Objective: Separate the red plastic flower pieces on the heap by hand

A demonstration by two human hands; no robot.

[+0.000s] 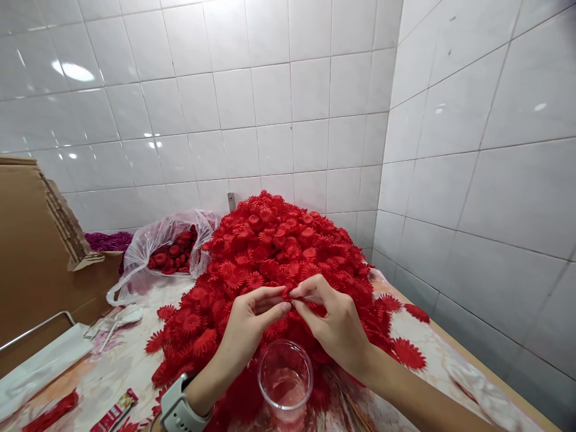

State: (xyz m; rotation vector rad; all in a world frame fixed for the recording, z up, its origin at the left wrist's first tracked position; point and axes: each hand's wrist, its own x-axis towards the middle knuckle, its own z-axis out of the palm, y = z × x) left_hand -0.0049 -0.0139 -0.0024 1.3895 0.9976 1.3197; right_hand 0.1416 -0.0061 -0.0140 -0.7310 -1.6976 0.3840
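Note:
A small red fabric flower [287, 293] is pinched between the fingertips of both hands. My left hand [257, 312], with a pale smartwatch [182, 408] on the wrist, holds it from the left, thumb and fingers closed. From the right, my right hand [330, 318] grips it between thumb and index finger. Behind and below the hands rises a large heap of red fabric flowers [274, 240] with fringed petals. Just under the hands stands a clear plastic cup [285, 384], with what looks like clear liquid inside.
At left, a clear plastic bag [139, 252] holds darker red pieces beside a cardboard box [40, 240]. Purple pieces [108, 241] lie behind it. A small red-and-white packet [114, 411] rests near the front edge. Loose flowers [408, 353] lie at right, near the tiled wall [486, 198].

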